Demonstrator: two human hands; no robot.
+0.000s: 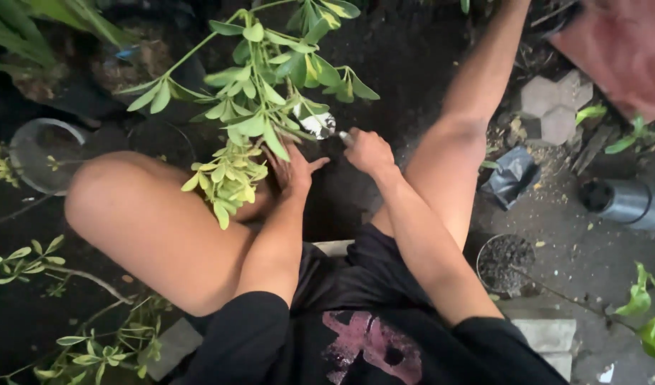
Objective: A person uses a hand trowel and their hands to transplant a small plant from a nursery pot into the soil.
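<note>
A leafy green plant with slender stems and clusters of oval, yellow-green leaves (pixel 253 107) leans across the middle of the head view, its foliage hanging over dark loose soil (pixel 406 64) on the ground between the person's bare knees. The left hand (pixel 293 170) sits just beneath and behind the lowest leaf cluster, fingers spread and partly hidden by the leaves, touching the plant low down near the soil; how firmly it grips cannot be told. The right hand (pixel 369 151) lies just beside it, to the right of the plant, closed around the handle of a small metal trowel with a shiny rounded blade (pixel 319 125). The blade points toward the base of the plant and is partly covered by leaves.

To the right of the right knee lie a crumpled black plastic bag (pixel 509 177), a small round black pot filled with soil (pixel 506 262), and a dark grey cylindrical pot lying on its side (pixel 627 203). Grey hexagonal paving stones (pixel 555 107) show at the upper right. A round clear-rimmed container (pixel 22 142) sits at the far left, well apart from both hands.
</note>
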